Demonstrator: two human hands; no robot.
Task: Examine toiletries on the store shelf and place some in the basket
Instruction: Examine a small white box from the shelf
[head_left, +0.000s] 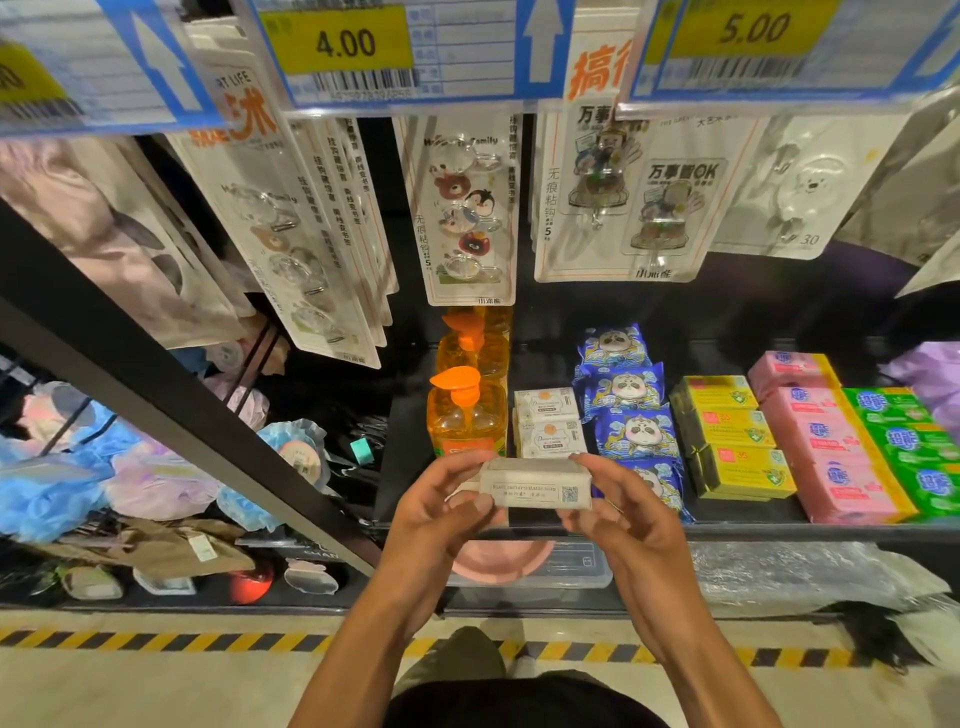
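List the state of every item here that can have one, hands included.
white soap box: off the shelf, held level between both hands, printed side toward the camera.
left hand: fingers pinch the box's left end.
right hand: fingers pinch the box's right end.
orange pump bottle: upright on the shelf, pump cap on.
shelf soap boxes: lying flat, closed.
panda packs: lying in a row.
hook cards: hanging above the shelf.

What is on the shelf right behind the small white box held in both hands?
Two matching white boxes, between an orange pump bottle and blue panda packs. The held box, left hand and right hand hide the front of the shelf.
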